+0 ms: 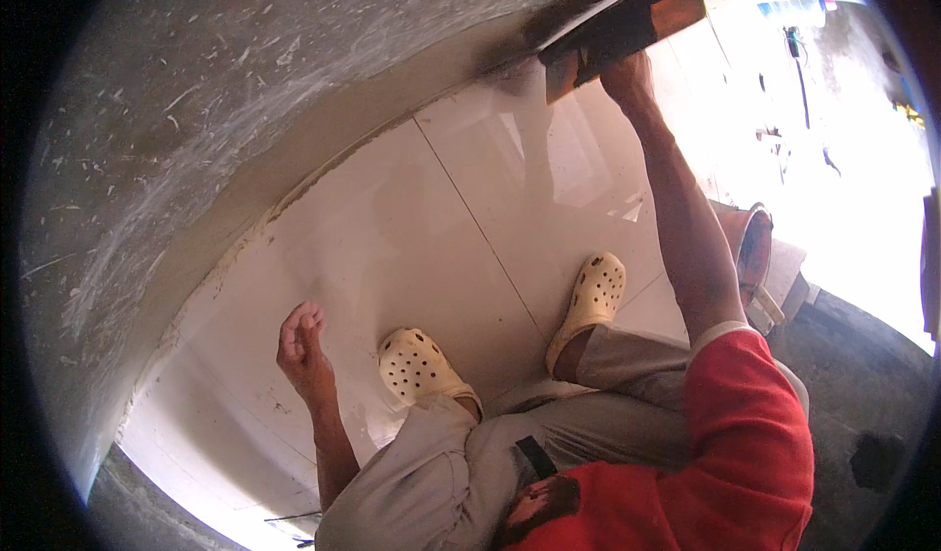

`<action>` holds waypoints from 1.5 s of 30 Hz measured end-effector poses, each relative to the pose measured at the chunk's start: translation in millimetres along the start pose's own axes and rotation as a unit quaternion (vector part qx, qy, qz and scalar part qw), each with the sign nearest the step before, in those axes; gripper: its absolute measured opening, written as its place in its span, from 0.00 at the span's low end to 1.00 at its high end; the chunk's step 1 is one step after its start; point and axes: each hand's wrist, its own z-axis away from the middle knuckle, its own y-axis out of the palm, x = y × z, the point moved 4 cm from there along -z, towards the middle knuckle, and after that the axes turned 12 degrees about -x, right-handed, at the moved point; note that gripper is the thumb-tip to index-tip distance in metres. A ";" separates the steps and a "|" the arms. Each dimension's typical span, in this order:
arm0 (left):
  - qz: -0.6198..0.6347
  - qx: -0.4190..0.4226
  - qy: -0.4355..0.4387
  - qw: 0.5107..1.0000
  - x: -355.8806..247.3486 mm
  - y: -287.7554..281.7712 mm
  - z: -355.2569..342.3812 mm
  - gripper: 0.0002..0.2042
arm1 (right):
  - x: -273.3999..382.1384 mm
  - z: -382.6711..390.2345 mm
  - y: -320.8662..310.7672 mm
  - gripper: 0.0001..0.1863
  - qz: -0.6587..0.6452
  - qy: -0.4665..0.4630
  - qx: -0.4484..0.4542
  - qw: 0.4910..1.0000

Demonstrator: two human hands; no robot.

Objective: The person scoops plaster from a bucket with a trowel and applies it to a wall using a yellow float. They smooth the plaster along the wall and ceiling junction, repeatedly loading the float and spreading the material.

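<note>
My right hand is stretched far forward, its fingers closed at a long, flat plastering float with a dark and orange-brown back. One long side of the float lies against the grey wall, low down near the floor; its handle is hidden by the hand and the glare. On the left, my left hand hovers over the tiles with its fingers curled in loosely, and nothing shows in it. A smooth, damp-looking band runs along the base of the wall.
Large glossy white tiles cover the floor, with a rough joint along the wall. My feet wear pale yellow clogs. An orange-brown bucket lies at the right beside a pale block. Strong light washes out the far right.
</note>
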 end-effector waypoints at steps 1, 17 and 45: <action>-0.010 -0.002 0.005 1.000 0.6 -1.4 0.2 0.15 | -4.1 2.1 0.6 0.17 -0.016 -0.001 0.001 1.000; -0.044 0.006 0.006 0.999 -11.9 11.2 3.9 0.15 | -183.2 -74.2 -18.8 0.24 -0.169 0.209 -0.057 0.961; -0.031 0.018 0.015 0.999 -6.2 13.9 -0.2 0.15 | -111.3 -57.2 13.7 0.21 -0.032 0.153 -0.035 0.987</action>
